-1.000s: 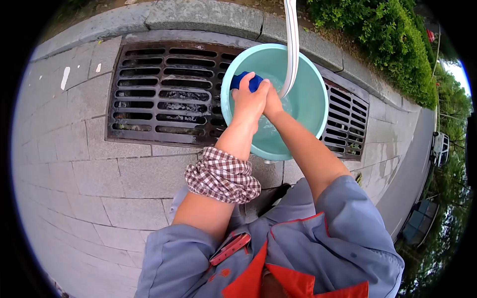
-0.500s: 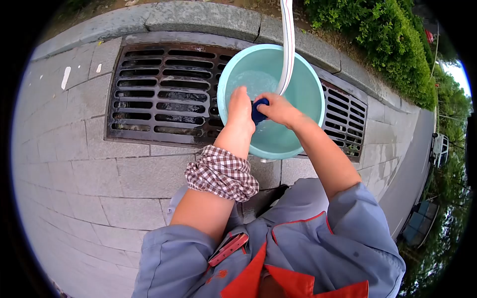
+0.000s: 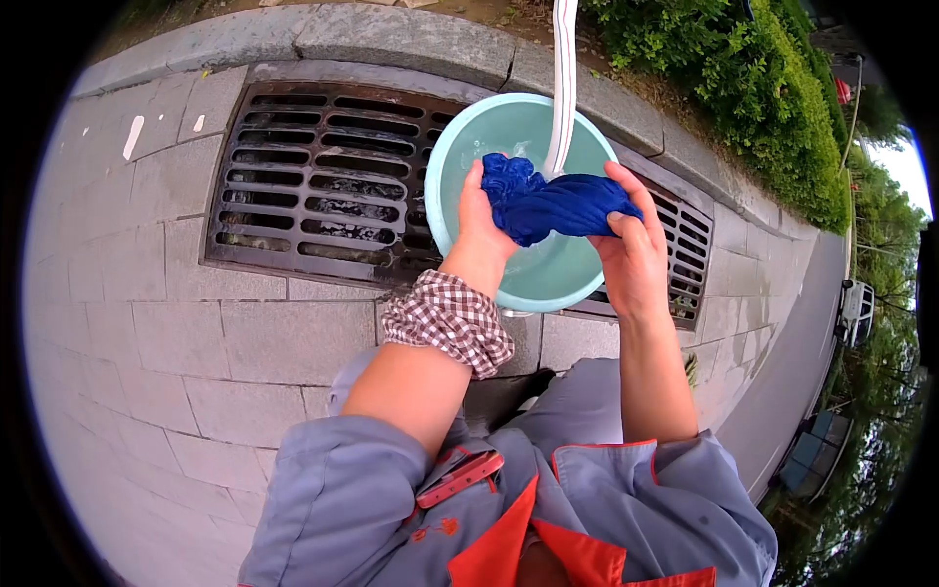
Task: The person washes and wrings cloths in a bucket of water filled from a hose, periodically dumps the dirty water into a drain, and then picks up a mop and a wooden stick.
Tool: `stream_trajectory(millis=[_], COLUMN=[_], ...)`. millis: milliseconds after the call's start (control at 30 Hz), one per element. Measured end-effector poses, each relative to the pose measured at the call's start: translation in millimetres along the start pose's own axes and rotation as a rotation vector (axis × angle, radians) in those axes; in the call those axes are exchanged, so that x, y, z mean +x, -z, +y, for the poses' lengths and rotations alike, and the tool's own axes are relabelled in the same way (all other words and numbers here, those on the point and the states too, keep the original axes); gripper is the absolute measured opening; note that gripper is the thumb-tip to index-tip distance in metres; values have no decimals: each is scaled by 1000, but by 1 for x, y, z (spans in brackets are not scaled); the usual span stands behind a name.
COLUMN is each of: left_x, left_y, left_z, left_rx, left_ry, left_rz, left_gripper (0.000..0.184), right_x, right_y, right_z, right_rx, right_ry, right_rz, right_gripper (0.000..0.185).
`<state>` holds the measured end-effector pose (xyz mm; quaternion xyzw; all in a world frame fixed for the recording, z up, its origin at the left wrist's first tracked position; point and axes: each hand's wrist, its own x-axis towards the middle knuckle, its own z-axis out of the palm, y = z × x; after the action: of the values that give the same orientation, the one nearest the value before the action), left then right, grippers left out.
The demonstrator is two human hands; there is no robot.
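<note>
A wet, bunched dark-blue cloth (image 3: 572, 203) is stretched between my two hands above a pale green plastic basin (image 3: 446, 161). My left hand (image 3: 481, 227) grips its crumpled left end, with the palm beneath it. Around the right end, the fingers and thumb of my right hand (image 3: 634, 240) are closed. A white hose (image 3: 564, 88) with thin stripes hangs down into the basin behind the cloth. Some bubbly water shows inside the basin. A brown checked sleeve cover (image 3: 445, 323) is bunched on my left forearm.
The basin stands over a metal drain grate (image 3: 323, 176) set in grey paving (image 3: 259, 342). Behind it runs a stone kerb (image 3: 401, 34), with a green hedge (image 3: 724, 88) at the upper right. A white vehicle (image 3: 857, 311) is on the road at the far right.
The blue cloth has come up out of the basin and now spans both hands. My right hand has moved right and turned palm up.
</note>
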<state>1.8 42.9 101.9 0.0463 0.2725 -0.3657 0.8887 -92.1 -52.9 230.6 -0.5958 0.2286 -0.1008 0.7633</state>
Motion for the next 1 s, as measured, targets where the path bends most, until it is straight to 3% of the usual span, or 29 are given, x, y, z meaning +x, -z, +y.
stream_trajectory(millis=[67, 133, 167, 333, 467, 667, 733, 767, 800, 933, 1000], left_x=[3, -2, -5, -2, 2, 7, 4, -13, -16, -41, -54], left_y=[-3, -7, -8, 1, -1, 0, -9, -28, -32, -54, -60], left_z=[-6, -11, -14, -23, -21, 2, 18, 28, 30, 45, 49], left_rx=[29, 27, 41, 56, 166, 976, 1064, 1161, 1372, 1094, 1058], left_ry=[-5, 91, 113, 46, 30, -309, -410, -367, -531, -561, -517], left_rz=[2, 71, 90, 51, 112, 376, 261, 154, 122, 15, 6], left_gripper=[36, 37, 37, 27, 25, 31, 30, 27, 36, 48, 40], right_x=[6, 14, 15, 28, 41, 84, 100, 106, 120, 119, 110], right_y=[-5, -15, -23, -39, -31, 1, 6, 8, 21, 20, 11], right_z=[34, 58, 61, 71, 75, 121, 142, 154, 185, 273, 241], right_rx=[-351, -915, -1056, -1150, -1235, -873, -1109, -1262, -1308, -1505, -1699], right_ry=[136, 460, 441, 411, 438, -40, -153, -194, -266, -40, -201], right_rz=[45, 126, 160, 266, 229, 189, 134, 26, -122, -550, -930], right_gripper=[46, 43, 44, 23, 25, 36, 38, 36, 32, 48, 46])
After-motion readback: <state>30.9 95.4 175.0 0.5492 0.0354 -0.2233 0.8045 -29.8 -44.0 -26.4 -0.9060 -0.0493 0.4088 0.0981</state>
